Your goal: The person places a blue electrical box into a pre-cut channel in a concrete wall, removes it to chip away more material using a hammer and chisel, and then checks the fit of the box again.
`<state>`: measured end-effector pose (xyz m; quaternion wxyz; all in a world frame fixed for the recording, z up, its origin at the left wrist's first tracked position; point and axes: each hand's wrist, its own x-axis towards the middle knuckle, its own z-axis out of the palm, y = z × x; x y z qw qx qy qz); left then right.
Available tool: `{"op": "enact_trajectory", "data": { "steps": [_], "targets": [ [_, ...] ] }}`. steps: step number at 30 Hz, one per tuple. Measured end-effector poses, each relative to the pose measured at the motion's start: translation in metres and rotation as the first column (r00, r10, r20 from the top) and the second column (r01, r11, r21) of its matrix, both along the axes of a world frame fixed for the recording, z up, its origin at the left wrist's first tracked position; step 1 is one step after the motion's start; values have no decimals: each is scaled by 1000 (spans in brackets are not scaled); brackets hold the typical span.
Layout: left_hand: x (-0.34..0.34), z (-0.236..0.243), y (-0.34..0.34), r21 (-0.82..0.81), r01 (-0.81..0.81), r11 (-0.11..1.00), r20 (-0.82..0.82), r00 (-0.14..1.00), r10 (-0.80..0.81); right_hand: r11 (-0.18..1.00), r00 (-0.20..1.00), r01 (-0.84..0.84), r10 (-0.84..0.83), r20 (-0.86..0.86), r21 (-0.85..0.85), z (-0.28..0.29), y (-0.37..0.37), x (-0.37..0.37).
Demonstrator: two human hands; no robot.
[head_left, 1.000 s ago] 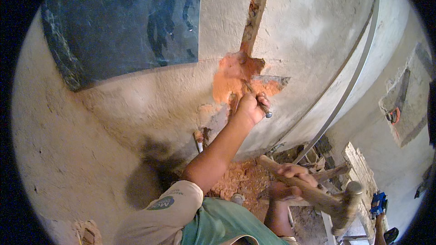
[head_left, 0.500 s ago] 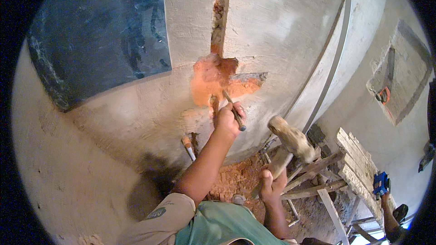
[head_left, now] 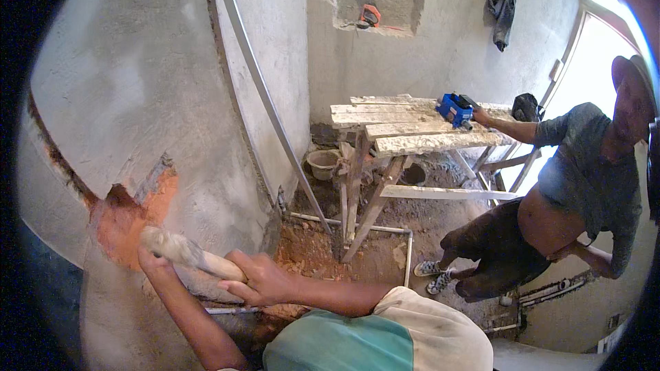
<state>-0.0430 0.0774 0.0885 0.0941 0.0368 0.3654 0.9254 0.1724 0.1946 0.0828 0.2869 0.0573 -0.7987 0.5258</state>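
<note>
The right hand [head_left: 260, 280] is clenched around the wooden handle of a hammer [head_left: 180, 250], whose head sits against the chipped orange patch [head_left: 124, 223] in the grey plastered wall [head_left: 144, 96]. The left hand [head_left: 151, 261] lies just under the hammer head; its grip cannot be told. Past a slanted metal rail [head_left: 265, 96], open dirt floor [head_left: 385, 247] runs to a plank trestle [head_left: 405, 134]. A blue box-shaped tool [head_left: 455, 108] rests on its far edge under another person's hand [head_left: 481, 117].

rough plaster wall [head_left: 137, 96], wooden hammer handle [head_left: 213, 266]
</note>
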Motion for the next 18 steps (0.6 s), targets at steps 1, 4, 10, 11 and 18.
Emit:
{"op": "enact_trajectory", "data": {
  "steps": [1,4,10,11,18],
  "targets": [
    [17,18,2,41,-43,998,45,998,41,999,987,-32,31,-156,-8,7,4,-2],
    [28,42,2,518,143,844,158,953,-258,997,916,-53,68,-395,49,-10,-3,-15],
    [-68,-27,-21,696,339,633,13,876,-483,993,980,47,-67,189,108,-30,-14,-16],
    [-85,-43,-27,539,284,793,48,929,-366,995,985,45,-59,161,87,-17,-15,-13],
    [-59,-34,-2,756,274,595,101,849,-519,989,906,101,-47,-421,108,-22,-7,-10]
  ]
}}
